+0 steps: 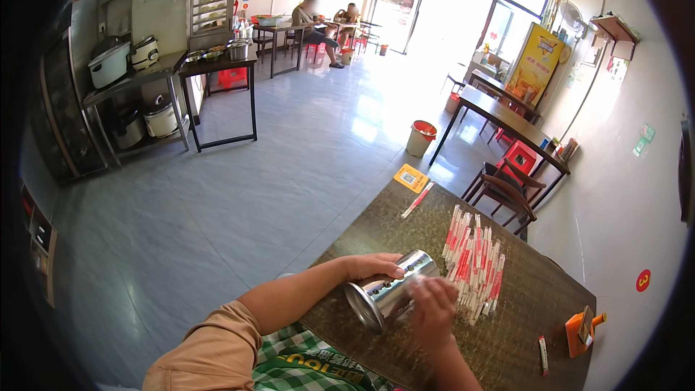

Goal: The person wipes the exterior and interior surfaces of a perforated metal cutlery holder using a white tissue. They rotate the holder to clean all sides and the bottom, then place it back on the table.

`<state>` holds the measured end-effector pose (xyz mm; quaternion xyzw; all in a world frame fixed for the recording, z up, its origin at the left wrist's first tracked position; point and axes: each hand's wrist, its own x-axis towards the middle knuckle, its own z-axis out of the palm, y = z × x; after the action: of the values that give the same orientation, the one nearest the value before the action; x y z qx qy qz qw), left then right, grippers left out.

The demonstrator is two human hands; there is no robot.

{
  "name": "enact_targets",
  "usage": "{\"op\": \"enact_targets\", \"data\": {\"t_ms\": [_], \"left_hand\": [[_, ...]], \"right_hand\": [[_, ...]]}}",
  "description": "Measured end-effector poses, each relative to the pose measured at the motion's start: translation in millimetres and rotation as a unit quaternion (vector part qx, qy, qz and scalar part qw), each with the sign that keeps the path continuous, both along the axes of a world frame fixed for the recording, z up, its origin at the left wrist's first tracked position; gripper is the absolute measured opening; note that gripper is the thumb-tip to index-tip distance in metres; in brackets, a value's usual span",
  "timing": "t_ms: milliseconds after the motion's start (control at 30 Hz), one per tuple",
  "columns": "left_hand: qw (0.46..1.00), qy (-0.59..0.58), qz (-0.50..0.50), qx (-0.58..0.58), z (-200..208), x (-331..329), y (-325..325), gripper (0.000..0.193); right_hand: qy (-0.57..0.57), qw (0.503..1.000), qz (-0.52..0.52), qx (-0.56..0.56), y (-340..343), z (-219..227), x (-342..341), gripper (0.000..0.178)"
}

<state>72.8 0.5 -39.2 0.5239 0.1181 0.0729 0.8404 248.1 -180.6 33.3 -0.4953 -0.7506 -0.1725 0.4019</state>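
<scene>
A shiny steel cup (384, 291) with small holes lies tilted on its side on a dark speckled table (528, 318), open mouth toward me. My left hand (373, 266) grips its upper side. My right hand (432, 311) presses on the cup's far end, blurred, and may hold a white cloth; I cannot tell. Just right of the cup, several paper-wrapped chopstick pairs (474, 261) in red and white lie spread in a row. One more wrapped pair (418, 200) lies apart near the table's far corner.
An orange square sticker (410, 177) sits on the table's far corner. An orange holder (581, 331) and a small red-white packet (543, 355) lie near the right wall. Beyond are dark chairs (507, 192), a red-rimmed bin (420, 137), other tables and two seated people (326, 18).
</scene>
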Motion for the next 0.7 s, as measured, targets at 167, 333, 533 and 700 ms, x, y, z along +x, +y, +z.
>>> {"op": "enact_targets", "data": {"t_ms": [167, 333, 533, 700], "left_hand": [[1.000, 0.018, -0.010, 0.007, 21.8, -2.9, -6.2, 0.093], [0.999, -0.002, -0.030, -0.018, 25.5, -6.2, -6.2, 0.095], [0.999, -0.007, -0.046, -0.010, 23.7, -2.9, -10.4, 0.106], [0.999, -0.040, -0.017, -0.028, 32.2, 5.5, -30.1, 0.108]], "right_hand": [[0.118, 0.991, -0.063, -0.010, 9.9, -14.8, 30.9, 0.020], [0.272, 0.961, -0.019, -0.051, 9.2, -22.2, 27.3, 0.023], [0.278, 0.959, -0.026, -0.053, 6.2, -13.7, 30.4, 0.021], [0.271, 0.962, -0.026, -0.035, 9.6, -23.9, 31.1, 0.020]]}}
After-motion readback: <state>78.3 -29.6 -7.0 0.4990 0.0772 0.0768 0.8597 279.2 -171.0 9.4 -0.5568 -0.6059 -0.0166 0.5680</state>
